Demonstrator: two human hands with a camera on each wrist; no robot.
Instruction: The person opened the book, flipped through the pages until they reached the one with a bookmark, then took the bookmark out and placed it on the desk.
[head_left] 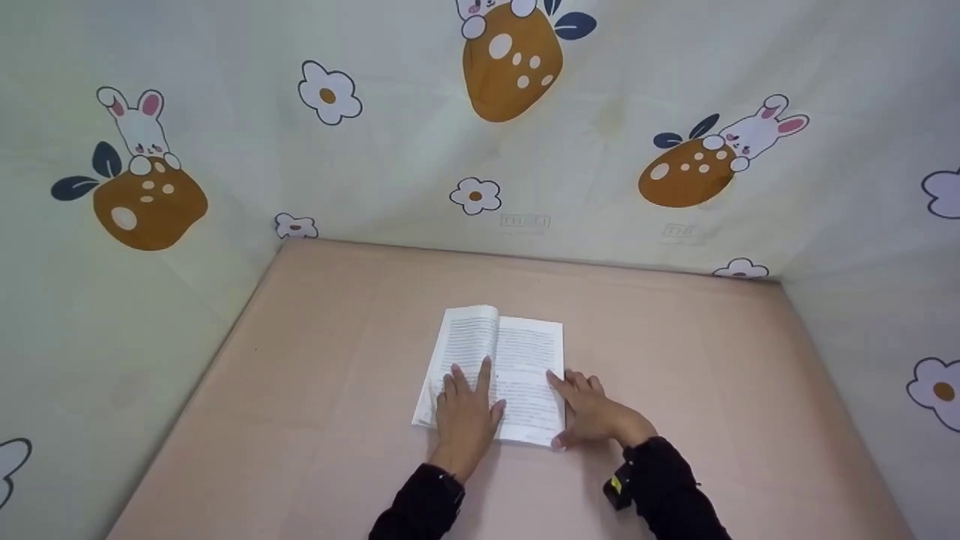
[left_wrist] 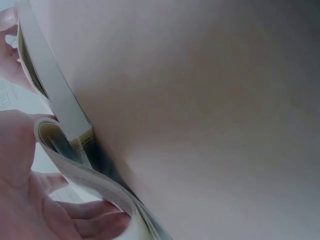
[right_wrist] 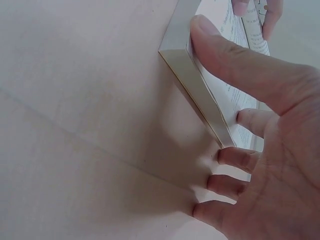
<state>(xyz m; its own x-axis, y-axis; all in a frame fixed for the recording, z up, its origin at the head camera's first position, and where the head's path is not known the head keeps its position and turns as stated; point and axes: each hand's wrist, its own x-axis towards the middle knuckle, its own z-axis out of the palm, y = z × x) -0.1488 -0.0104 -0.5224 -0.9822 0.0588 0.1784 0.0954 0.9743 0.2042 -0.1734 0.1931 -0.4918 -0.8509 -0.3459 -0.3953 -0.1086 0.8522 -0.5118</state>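
An open book with printed pages lies on the table, its left page curving up toward the spine. My left hand rests on the left page with fingers spread, the index finger along the fold. In the left wrist view, the curved lower edge of those pages shows beside the left hand. At the book's right edge is my right hand, its thumb touching the near corner and its index finger on the right page. In the right wrist view, the right hand's other fingers reach down beside the thick page block.
The table has a plain pinkish-beige cover. Pale cloth walls printed with rabbits and flowers enclose its back and sides. A small black and yellow device sits at the right sleeve's cuff.
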